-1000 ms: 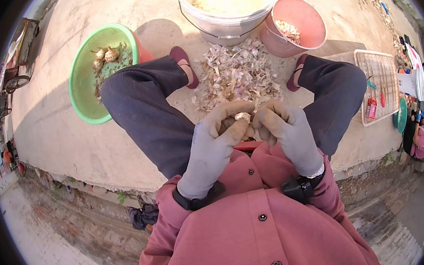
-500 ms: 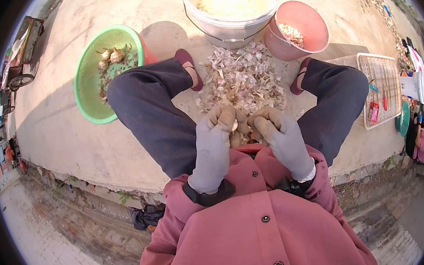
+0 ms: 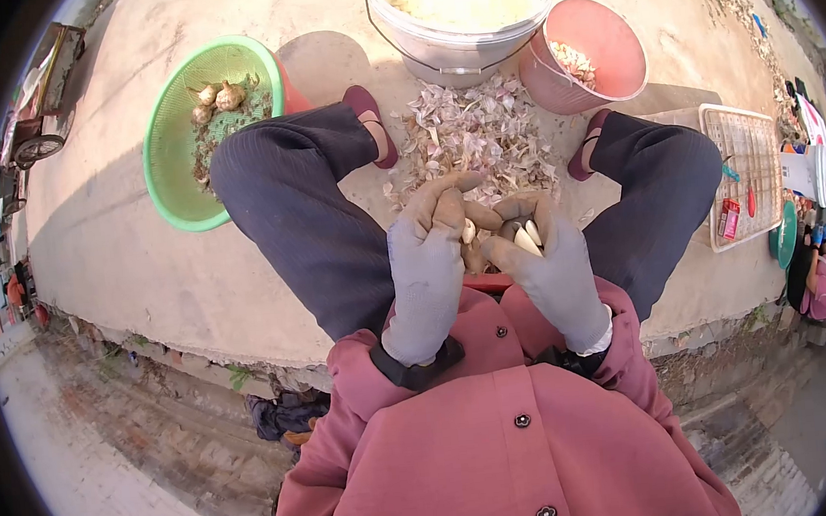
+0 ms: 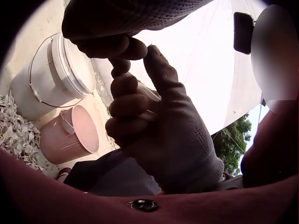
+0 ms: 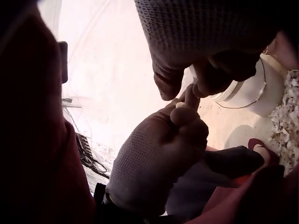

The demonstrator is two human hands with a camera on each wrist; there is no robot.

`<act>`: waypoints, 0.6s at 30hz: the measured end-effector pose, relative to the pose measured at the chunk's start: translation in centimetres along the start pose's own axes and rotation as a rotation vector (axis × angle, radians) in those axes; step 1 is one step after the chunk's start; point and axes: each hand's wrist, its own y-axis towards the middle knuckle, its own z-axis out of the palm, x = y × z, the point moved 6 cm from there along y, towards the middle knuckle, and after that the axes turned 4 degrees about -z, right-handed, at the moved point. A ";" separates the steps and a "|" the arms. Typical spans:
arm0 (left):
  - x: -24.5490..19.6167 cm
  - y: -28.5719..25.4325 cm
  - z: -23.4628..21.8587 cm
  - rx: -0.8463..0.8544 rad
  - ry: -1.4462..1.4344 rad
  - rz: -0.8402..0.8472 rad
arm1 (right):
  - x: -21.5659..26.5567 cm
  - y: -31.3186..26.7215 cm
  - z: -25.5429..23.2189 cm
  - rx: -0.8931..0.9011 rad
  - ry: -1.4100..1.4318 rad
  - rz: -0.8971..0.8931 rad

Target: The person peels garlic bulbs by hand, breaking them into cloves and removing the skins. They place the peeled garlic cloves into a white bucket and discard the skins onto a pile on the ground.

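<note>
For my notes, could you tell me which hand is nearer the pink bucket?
Right. The right hand is closer below the pink bucket; the left hand lies farther left.

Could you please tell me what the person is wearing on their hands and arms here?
Both the left hand and the right hand wear grey knitted gloves with darker, soiled fingertips. A black wrist strap sits at each cuff. The sleeves belong to a dusty-pink jacket with dark buttons.

Concrete ground (image 3: pixel 131 251) carries garlic skins (image 3: pixel 477 141); white bucket (image 3: pixel 457 22) at twelve o'clock, green basket (image 3: pixel 182 160) at ten.
</note>
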 end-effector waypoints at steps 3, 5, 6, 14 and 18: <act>0.3 -0.1 0.4 -0.014 0.017 0.001 | -0.2 0.5 0.3 -0.013 0.063 -0.005; 0.6 0.0 0.7 -0.014 0.041 0.057 | -0.4 0.4 0.4 -0.040 0.162 0.005; 0.4 0.1 0.9 -0.014 0.061 0.113 | -0.5 0.5 0.7 0.034 0.239 0.062; -0.8 -0.1 1.4 0.025 0.119 0.079 | -0.8 0.7 0.6 0.117 0.363 0.192; -1.3 0.3 1.9 0.080 0.121 0.012 | -1.3 0.6 0.6 0.160 0.418 0.143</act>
